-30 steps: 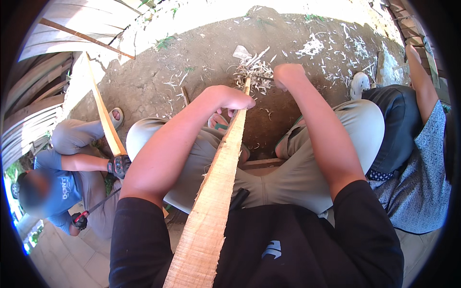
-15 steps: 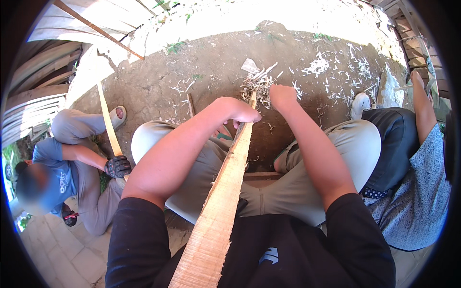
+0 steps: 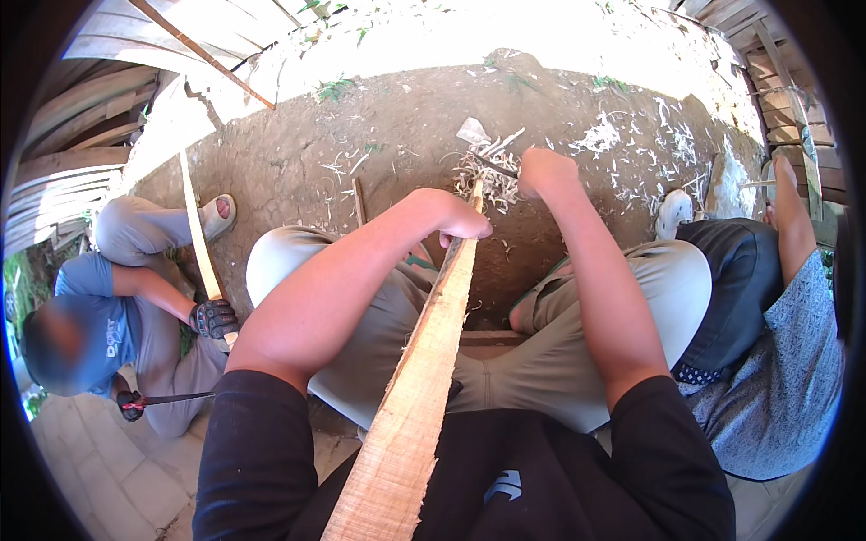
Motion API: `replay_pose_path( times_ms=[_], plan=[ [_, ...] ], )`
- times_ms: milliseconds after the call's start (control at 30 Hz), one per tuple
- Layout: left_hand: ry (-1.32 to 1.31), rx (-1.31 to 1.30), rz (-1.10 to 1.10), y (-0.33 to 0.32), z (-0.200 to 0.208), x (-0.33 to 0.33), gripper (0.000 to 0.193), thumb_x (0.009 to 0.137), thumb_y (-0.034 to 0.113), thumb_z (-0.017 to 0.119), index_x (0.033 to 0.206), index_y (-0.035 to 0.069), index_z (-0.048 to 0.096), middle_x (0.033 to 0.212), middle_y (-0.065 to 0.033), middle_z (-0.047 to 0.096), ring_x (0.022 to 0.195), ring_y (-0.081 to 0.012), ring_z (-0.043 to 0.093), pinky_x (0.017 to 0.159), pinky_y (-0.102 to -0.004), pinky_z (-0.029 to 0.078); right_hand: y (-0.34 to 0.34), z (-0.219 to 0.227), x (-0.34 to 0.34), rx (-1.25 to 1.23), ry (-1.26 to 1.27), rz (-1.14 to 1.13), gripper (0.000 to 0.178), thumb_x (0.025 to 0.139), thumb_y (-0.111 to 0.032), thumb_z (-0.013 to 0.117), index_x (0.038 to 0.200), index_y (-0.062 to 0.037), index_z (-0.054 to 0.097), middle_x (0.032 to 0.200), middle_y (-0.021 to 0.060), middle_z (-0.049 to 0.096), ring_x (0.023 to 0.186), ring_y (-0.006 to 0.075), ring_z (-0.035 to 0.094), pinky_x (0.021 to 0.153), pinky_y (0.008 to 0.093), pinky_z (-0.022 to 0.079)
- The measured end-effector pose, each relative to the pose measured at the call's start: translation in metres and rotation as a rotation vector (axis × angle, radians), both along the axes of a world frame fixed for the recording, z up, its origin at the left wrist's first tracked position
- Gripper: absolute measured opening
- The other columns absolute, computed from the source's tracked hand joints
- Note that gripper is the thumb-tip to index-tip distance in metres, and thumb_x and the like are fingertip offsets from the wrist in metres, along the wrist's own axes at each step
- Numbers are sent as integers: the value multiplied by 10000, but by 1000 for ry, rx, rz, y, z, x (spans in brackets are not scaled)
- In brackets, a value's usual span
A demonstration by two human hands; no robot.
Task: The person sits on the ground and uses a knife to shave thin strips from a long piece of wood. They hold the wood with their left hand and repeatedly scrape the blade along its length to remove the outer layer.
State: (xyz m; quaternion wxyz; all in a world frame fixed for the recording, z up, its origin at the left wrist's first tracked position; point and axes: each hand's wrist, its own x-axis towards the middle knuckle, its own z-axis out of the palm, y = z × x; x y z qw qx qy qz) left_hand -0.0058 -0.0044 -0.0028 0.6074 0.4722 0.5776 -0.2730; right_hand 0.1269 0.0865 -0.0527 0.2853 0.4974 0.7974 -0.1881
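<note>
A long, pale piece of wood (image 3: 406, 397) runs from my torso out between my knees, wide near me and narrowing to a tip at the far end. My left hand (image 3: 464, 219) is wrapped over it close to that narrow tip. Just beyond and to the right, my right hand (image 3: 547, 171) is closed in a fist around a knife, whose dark blade (image 3: 494, 166) points left over the tip. The handle is hidden inside the fist. Curled wood shavings (image 3: 499, 189) lie heaped on the ground under the blade.
At left a seated person with a gloved hand (image 3: 215, 318) holds another pale wood strip (image 3: 200, 234) and a long dark blade (image 3: 179, 398). To the right sits another person in a patterned garment (image 3: 780, 370). More shavings (image 3: 600, 135) and a light stone (image 3: 472, 132) lie on the dirt.
My right hand has shifted slightly right and up, and its knife blade now shows. My left hand keeps its grip on the wood. The left co-worker's long blade has come into view.
</note>
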Motion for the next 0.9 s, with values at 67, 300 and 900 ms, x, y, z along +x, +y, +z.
replay_pose_path(
  times_ms=[67, 300, 900],
  plan=[
    [-9, -5, -10, -1, -5, -3, 484, 834, 462, 436, 1007, 40, 600, 890, -110, 596, 807, -215, 589, 747, -408, 476, 2, 3, -3, -130, -3, -21, 275, 755, -196, 677, 988, -51, 701, 1031, 134, 693, 998, 268, 662, 820, 368, 527],
    [91, 111, 14, -3, -2, 1, 705, 904, 606, 321, 1148, 17, 623, 979, -153, 658, 862, -233, 642, 842, -412, 479, 6, -10, -10, 74, 557, -220, 358, 697, -322, 762, 918, -55, 673, 851, 117, 688, 859, 292, 670, 763, 387, 514],
    [231, 1396, 978, 44, 45, -72, 464, 907, 415, 489, 1103, 7, 594, 904, -162, 686, 804, -278, 660, 748, -392, 498, 6, 82, -31, -375, 1157, -506, 299, 805, -285, 744, 949, -37, 660, 775, -1, 612, 689, 66, 536, 635, 236, 418]
  ],
)
